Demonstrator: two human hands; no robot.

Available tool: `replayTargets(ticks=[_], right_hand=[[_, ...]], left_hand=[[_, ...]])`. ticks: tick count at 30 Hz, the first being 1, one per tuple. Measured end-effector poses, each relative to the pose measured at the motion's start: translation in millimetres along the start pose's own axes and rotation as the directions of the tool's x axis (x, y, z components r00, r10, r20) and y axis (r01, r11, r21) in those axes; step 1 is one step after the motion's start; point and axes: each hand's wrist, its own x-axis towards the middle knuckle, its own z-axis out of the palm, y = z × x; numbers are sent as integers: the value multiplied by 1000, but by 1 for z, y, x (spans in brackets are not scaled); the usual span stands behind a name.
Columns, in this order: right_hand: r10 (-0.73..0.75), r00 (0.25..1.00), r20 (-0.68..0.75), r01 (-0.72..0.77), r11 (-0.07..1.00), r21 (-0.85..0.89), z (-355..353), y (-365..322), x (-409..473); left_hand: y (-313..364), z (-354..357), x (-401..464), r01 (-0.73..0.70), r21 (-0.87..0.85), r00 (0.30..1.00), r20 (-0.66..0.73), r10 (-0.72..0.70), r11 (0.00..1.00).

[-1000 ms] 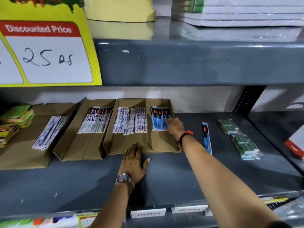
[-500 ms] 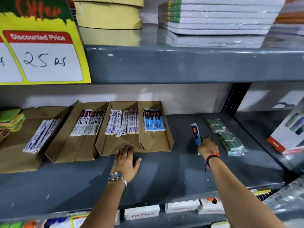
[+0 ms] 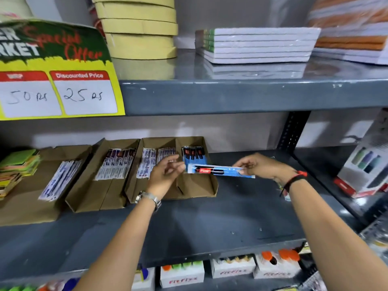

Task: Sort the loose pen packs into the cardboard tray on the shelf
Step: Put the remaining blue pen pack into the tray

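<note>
A blue pen pack (image 3: pixel 218 171) with a red label hangs level in the air over the right end of the divided cardboard tray (image 3: pixel 199 187). My right hand (image 3: pixel 262 166) pinches its right end. My left hand (image 3: pixel 165 171) is raised in front of the tray, fingertips at the pack's left end; whether they grip it I cannot tell. The tray's right compartment holds matching blue packs (image 3: pixel 193 154); its left compartments hold white packs (image 3: pixel 155 160).
Two more cardboard trays (image 3: pixel 90 192) with white pen packs lie to the left, beside a stack of coloured pads (image 3: pixel 16 169). A boxed product (image 3: pixel 365 171) stands at the right. Above runs a grey shelf edge (image 3: pixel 231 95) with notebooks, tape rolls and a price sign.
My right hand has lifted the blue pack off the shelf and carried it left over the tray. My left hand has left the shelf and risen to the pack's left end.
</note>
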Motion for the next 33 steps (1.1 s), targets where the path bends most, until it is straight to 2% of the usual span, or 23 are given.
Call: replayTargets(ticks=[4,8,11,13,15,16,18,20,22,24,26,30,33], right_hand=[[-43,999,13,43,999,5,-2,-10,-1],[-32,999,-39,34,997,65,-1,-4,-1],[-2,994,-111,16,992,125,2,-1,-1],[31,992,-121,-7,982,189,5,-4,-2],[70,985,-161,-20,954,298,10,-8,-1],[100,974,-205,-17,928,372,16,-8,2],[192,935,-300,-6,851,525,30,-8,10],[284,905,-317,3,740,672,49,-12,22],[335,893,-300,8,655,755,68,-16,37],[364,883,-296,-5,637,771,87,-22,56],[388,861,-330,-51,710,702,105,-27,74],[444,799,-406,-148,798,584,122,-35,97],[452,803,-389,-215,827,519,122,-36,112]], left_hand=[[9,-1,2,-15,43,998,59,13,999],[7,0,1,-21,-7,999,-24,21,1000],[3,-1,2,-3,10,999,-36,3,1000],[-1,0,5,0,-42,998,-69,-3,999],[-10,0,4,-12,-62,987,-160,2,998],[-17,-1,3,-25,12,979,-203,27,1000],[-38,-5,-3,-23,299,975,-205,88,954],[-64,-10,-12,10,638,998,-48,27,770],[-90,-12,-23,-20,815,988,104,-111,580],[-111,-10,-30,-58,871,971,164,-176,488],[-125,-9,-32,-67,887,971,164,-176,457],[-129,-10,-31,-99,858,976,183,-120,504],[-129,-9,-32,-99,839,981,171,-87,535]])
